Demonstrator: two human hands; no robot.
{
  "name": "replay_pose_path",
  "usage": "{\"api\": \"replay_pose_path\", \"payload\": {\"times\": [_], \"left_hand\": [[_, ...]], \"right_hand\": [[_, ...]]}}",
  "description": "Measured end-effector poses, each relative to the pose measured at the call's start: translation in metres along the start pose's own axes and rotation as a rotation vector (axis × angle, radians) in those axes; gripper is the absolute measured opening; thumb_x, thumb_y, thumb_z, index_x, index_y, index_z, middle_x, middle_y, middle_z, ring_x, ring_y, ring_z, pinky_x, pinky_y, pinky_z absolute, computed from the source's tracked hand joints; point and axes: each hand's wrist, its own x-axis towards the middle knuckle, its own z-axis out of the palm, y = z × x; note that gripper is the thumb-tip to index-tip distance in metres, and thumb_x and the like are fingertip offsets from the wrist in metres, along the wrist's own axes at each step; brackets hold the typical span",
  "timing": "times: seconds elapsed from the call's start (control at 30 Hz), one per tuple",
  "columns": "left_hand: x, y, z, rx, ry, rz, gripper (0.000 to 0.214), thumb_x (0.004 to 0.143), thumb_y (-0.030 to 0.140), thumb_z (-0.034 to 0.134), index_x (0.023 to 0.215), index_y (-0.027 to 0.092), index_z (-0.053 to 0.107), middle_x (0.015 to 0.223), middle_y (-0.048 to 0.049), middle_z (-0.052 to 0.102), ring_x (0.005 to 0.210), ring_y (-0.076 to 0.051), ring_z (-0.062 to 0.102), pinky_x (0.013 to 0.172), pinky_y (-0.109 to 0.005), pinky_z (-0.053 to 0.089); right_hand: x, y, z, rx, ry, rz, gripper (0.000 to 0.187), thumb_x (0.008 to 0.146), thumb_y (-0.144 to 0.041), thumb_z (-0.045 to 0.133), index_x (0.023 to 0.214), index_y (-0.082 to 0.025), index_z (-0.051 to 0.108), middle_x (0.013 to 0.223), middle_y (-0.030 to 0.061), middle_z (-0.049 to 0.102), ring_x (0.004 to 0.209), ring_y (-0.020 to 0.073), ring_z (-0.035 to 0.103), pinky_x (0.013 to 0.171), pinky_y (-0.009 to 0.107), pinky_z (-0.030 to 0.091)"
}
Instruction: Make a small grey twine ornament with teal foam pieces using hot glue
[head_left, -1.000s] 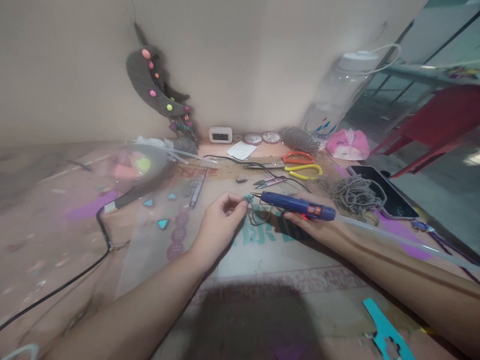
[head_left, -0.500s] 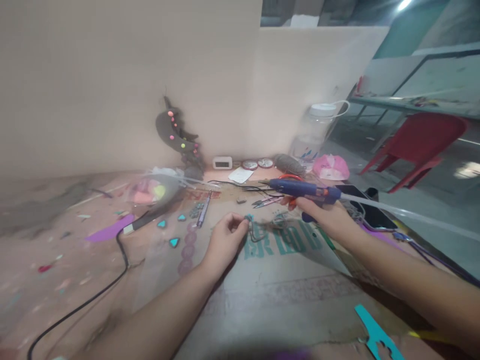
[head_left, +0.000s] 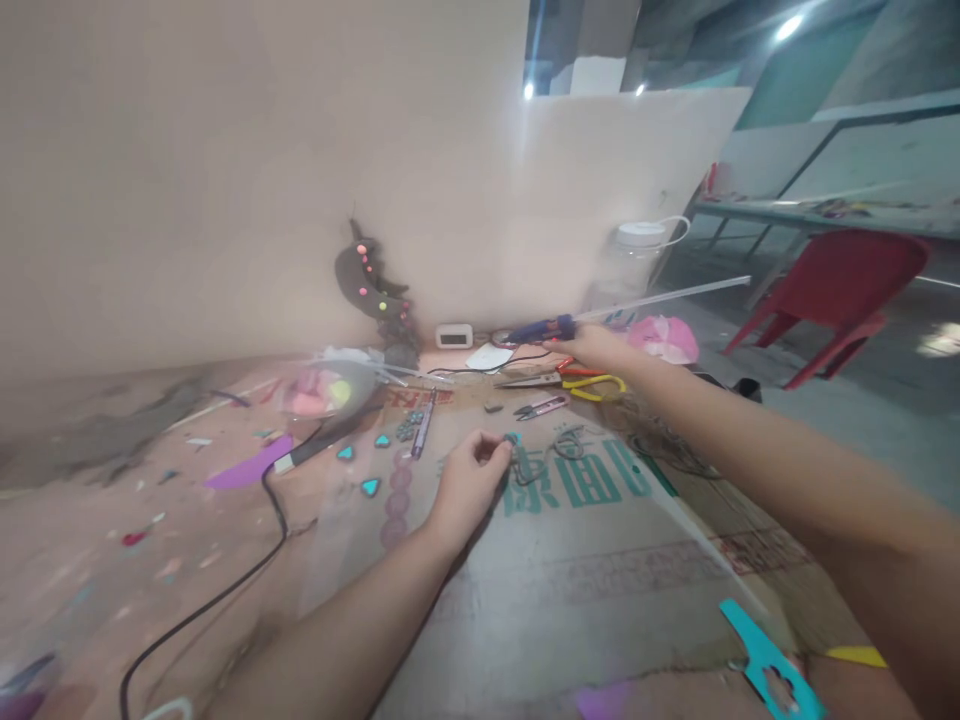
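**Swings glue gun (head_left: 541, 329) off toward the far wall**

Carries it, since half a second ago, from above the cardboard sheet (head_left: 600, 560) out to the far edge, just right of one small white clock (head_left: 454, 336). Clamps right hand (head_left: 592, 347) around the gun's rear end, nozzle pointing left, with one clear glue stick (head_left: 675, 294) jutting out to the right. Cannot tell whether the gun rests on anything. Keeps left hand (head_left: 471, 482) at the same spot on the sheet, thumb and forefinger pressed together on one small teal piece (head_left: 513, 439), with grey cord (head_left: 529, 466) trailing from it to the right.

Counts three teal triangles (head_left: 370, 487) left of that hand, beside one purple pen (head_left: 424, 435) and a row of purple discs (head_left: 396, 492), number unclear through blur. Finds two scissors farther off, one orange-handled (head_left: 579, 371) and one yellow-handled (head_left: 600, 385), plus one pair of pink snips (head_left: 544, 407). Shows one clear bottle (head_left: 634, 255), one pink bag (head_left: 664, 338) and one red chair (head_left: 832, 285) far right, one black cable (head_left: 225, 590) near left, and one teal cut-out (head_left: 765, 665) near right.
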Motion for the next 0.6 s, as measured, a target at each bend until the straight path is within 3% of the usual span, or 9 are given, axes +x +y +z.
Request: {"api": "replay_pose_path", "payload": {"times": [0.2, 0.4, 0.6], "left_hand": [[-0.001, 0.003, 0.001, 0.0, 0.01, 0.015, 0.018, 0.081, 0.036, 0.063, 0.079, 0.018, 0.063, 0.075, -0.0012, 0.066, 0.073, -0.016, 0.06, 0.07, -0.027, 0.044], [-0.001, 0.003, 0.002, 0.012, 0.007, 0.005, 0.017, 0.081, 0.035, 0.061, 0.079, 0.017, 0.062, 0.076, -0.0017, 0.066, 0.073, -0.016, 0.059, 0.071, -0.027, 0.043], [-0.001, 0.001, 0.002, 0.007, -0.01, -0.009, 0.018, 0.081, 0.035, 0.059, 0.079, 0.018, 0.061, 0.079, -0.0031, 0.065, 0.076, -0.017, 0.058, 0.073, -0.028, 0.043]], "right_hand": [[0.037, 0.017, 0.025, 0.07, -0.04, -0.023, 0.037, 0.087, -0.039, 0.067, 0.109, -0.011, 0.072, 0.097, 0.0092, 0.076, 0.079, 0.0182, 0.066, 0.076, 0.028, 0.051], [0.058, 0.029, 0.061, 0.088, -0.066, -0.037, 0.024, 0.083, -0.027, 0.072, 0.1, -0.01, 0.073, 0.096, 0.0105, 0.077, 0.083, 0.0199, 0.069, 0.08, 0.028, 0.053], [0.064, 0.043, 0.065, 0.072, -0.071, -0.057, 0.034, 0.081, -0.028, 0.076, 0.109, -0.01, 0.07, 0.106, 0.0124, 0.077, 0.093, 0.0231, 0.071, 0.084, 0.031, 0.054]]}}
